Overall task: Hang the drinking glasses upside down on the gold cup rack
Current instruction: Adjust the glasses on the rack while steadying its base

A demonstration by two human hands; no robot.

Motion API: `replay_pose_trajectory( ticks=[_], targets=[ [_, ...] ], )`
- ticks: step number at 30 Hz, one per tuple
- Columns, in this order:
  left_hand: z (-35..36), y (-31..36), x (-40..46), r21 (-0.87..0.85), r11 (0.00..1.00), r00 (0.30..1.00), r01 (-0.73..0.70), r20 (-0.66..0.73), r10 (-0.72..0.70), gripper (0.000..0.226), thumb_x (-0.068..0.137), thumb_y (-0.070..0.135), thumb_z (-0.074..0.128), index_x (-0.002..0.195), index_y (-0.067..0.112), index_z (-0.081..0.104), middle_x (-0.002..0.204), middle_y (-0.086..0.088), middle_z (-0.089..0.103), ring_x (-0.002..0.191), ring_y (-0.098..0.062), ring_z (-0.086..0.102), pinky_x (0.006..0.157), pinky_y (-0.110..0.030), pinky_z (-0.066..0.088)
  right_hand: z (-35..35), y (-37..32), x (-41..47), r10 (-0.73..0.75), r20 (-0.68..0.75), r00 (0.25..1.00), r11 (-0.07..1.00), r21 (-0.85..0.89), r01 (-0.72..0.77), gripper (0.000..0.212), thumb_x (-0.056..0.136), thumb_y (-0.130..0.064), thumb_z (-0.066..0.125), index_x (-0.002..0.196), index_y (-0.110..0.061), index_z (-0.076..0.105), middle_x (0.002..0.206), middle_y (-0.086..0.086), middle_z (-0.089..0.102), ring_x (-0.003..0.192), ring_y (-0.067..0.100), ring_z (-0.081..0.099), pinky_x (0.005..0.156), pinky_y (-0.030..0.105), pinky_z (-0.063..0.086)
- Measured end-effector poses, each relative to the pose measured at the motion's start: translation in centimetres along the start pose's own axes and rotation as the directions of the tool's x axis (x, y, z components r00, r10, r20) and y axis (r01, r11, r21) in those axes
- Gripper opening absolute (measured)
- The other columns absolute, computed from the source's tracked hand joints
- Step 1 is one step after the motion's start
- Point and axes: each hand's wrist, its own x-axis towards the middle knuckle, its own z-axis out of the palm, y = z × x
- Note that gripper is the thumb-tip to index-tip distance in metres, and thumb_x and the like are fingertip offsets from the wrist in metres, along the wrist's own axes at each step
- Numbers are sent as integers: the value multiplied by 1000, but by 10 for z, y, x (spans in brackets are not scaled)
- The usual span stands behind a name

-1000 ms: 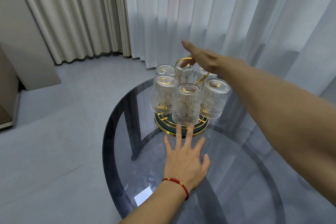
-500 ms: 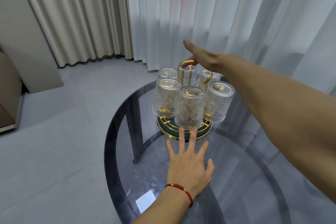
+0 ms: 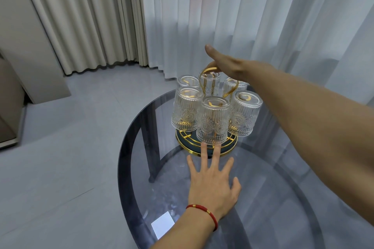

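The gold cup rack (image 3: 228, 150) stands on a round dark glass table (image 3: 125, 157), its base dark green with a gold rim. Several ribbed clear glasses hang upside down on it; the nearest glass (image 3: 213, 121) is flanked by a left glass (image 3: 186, 111) and a right glass (image 3: 243, 113). My right hand (image 3: 226, 62) reaches over the top, its fingers curled on the rack's gold loop handle (image 3: 202, 79) and the thumb stretched out. Spread flat on the table lies my left hand (image 3: 212, 184), two fingertips touching the base's front rim.
White sheer curtains (image 3: 222, 16) hang close behind the table, beige curtains (image 3: 81, 16) to the left. A white rectangle (image 3: 163, 224) shows on or through the glass near my left wrist. The grey tiled floor (image 3: 60, 157) lies to the left.
Both hands keep their places on the rack and the table. Only the view has shifted a little.
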Motion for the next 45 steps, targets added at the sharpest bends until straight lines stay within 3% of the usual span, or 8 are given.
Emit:
replay_pose_trajectory(
  ticks=[9,16,19,21,26,33,39,45],
  targets=[
    [0,0,0,-4,1000,1000,-2,18,2,60,95,57,25,153,41,27,170,-1,-7,149,-36,-28,114,-71,-8,-2,0,0,-58,-6,998,998,26,58,110,80,-89,6,145,-16,57,160,4,45,152,23,31,121,52,11],
    [-2,0,0,-5,1000,1000,-1,24,1,61,95,56,25,154,40,27,170,0,-7,149,-35,-28,114,-71,-9,-16,-12,-37,-302,-369,879,945,9,328,69,102,-59,24,114,-15,76,116,1,74,107,17,68,100,39,48],
    [-3,0,1,-5,1000,999,5,45,-4,62,96,57,24,155,41,24,170,0,-10,148,-35,-30,114,-71,-11,-28,-15,-56,-311,-515,799,874,176,453,47,100,-41,41,103,-11,77,100,5,79,95,23,74,91,42,54],
    [-3,1,1,-3,1000,999,4,52,-4,62,95,58,23,155,41,23,170,0,-11,148,-36,-30,114,-71,-11,-30,-18,-63,-327,-470,820,885,153,440,42,99,-34,43,106,-11,77,100,6,79,97,23,74,92,42,54],
    [-2,-1,1,-13,1000,999,0,43,1,63,95,59,23,155,41,26,170,0,-7,149,-36,-28,113,-71,-12,-6,-31,-58,-346,-131,929,933,-151,326,43,105,-35,35,135,-17,61,128,3,67,117,21,61,104,40,47],
    [0,-2,1,-26,1000,1000,-8,8,8,63,92,57,21,152,38,32,170,0,-3,150,-35,-26,113,-71,-13,23,-54,-32,-269,120,956,820,-493,292,49,98,-45,34,117,-20,72,141,12,61,117,29,55,95,43,42],
    [2,-2,2,-35,999,1000,-16,-3,16,64,93,56,20,152,37,33,170,-2,-1,150,-37,-25,112,-73,-11,22,-67,-24,-188,136,973,833,-503,231,62,87,-57,33,127,-23,66,145,9,55,123,29,52,107,51,39],
    [5,-2,1,-52,998,999,-23,-44,21,61,92,55,24,149,35,38,170,-3,4,151,-38,-22,112,-74,-10,22,-74,-21,-176,164,971,902,-368,225,64,90,-49,27,133,-22,67,121,-7,56,113,16,50,96,38,30]
  ],
)
